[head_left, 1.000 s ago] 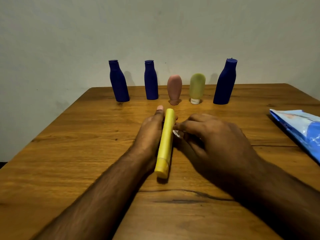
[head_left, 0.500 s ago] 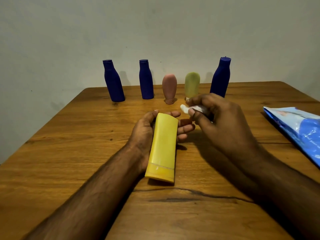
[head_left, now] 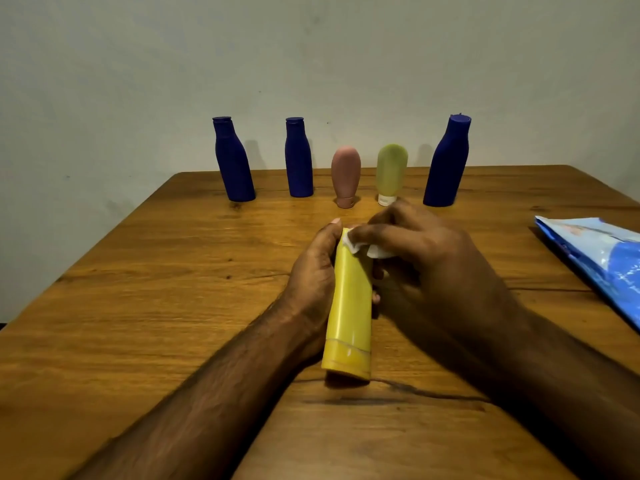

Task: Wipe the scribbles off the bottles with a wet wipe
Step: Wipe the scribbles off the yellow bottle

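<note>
Lighting: dim, warm, even; no hard glare. Soft shadows fall on the wall point(head_left: 138, 81) behind the blue bottles point(head_left: 298, 161), so light comes from my side. Dark shadow under my right hand point(head_left: 426, 268) and beneath the yellow tube point(head_left: 349, 306). Faint sheen on table point(head_left: 173, 271). Wide-angle bend at edges: outer bottles lean outward. Forearms slightly soft w/ blur.

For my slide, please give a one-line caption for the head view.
Left hand holds a yellow tube while the right hand presses a wet wipe on its far end.
</note>
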